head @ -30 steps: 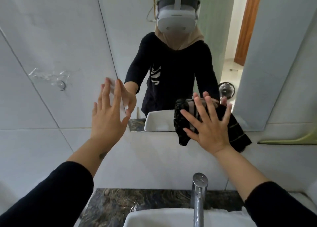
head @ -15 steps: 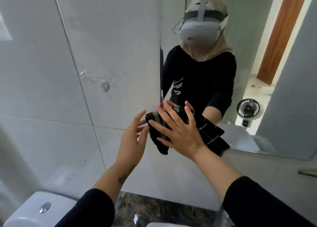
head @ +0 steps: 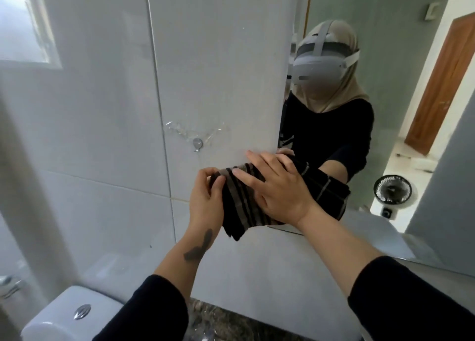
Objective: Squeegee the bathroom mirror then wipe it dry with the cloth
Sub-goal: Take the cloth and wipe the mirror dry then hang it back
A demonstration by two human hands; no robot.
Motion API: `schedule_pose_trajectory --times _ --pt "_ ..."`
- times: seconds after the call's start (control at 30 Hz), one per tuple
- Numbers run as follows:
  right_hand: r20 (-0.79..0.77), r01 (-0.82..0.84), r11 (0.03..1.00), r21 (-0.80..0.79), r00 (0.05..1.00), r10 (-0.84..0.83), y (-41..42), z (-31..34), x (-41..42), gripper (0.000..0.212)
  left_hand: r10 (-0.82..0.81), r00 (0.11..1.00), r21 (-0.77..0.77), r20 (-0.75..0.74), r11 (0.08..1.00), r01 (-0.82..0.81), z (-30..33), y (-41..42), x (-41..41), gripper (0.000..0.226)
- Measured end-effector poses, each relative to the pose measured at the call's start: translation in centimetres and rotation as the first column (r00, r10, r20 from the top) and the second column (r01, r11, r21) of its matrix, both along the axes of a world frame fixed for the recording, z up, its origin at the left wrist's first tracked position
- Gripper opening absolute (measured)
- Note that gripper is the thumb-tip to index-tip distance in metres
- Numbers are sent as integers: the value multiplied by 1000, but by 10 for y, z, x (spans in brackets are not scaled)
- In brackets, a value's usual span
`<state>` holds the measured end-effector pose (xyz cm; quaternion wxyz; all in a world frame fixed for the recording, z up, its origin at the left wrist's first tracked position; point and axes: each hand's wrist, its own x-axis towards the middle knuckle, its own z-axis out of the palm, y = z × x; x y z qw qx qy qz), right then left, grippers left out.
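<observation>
A dark cloth with grey stripes is pressed against the lower left corner of the bathroom mirror. My right hand lies flat on the cloth, fingers spread, holding it to the glass and the tile beside it. My left hand pinches the cloth's left edge between thumb and fingers. The mirror shows a person in black sleeves with a headset. No squeegee is in view.
White wall tiles surround the mirror, with a small metal hook on the left. A white toilet cistern stands at the bottom left. A dark stone counter runs below. A small fan appears in the reflection.
My right hand slid the cloth left along the mirror's bottom edge to its corner. My left hand came off the wall and took hold of the cloth's edge. The view turned left.
</observation>
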<state>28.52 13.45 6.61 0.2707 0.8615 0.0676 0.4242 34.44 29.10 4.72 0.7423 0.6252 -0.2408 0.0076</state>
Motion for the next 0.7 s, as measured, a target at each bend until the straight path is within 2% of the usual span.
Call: schedule_pose_trajectory --times 0.1,0.23,0.3,0.43,0.57,0.7 --pt "39 -7 1000 -10 999 8 13 14 17 59 12 995 -33 101 999 -9 20 21 14 18" --pt "72 -97 995 27 993 95 33 32 48 69 181 903 37 390 977 -212 37 46 41 36" --pt "79 -108 993 47 991 104 42 39 67 73 231 860 55 455 956 -287 43 54 57 36" --pt "99 -95 994 60 991 89 54 48 99 72 291 812 75 505 923 -377 47 59 88 33" --pt "148 -4 1000 -15 989 6 58 35 115 57 279 832 161 480 904 -396 34 48 104 33" --pt "180 57 998 12 982 -58 56 11 113 55 248 860 173 446 919 -354 13 42 103 33"
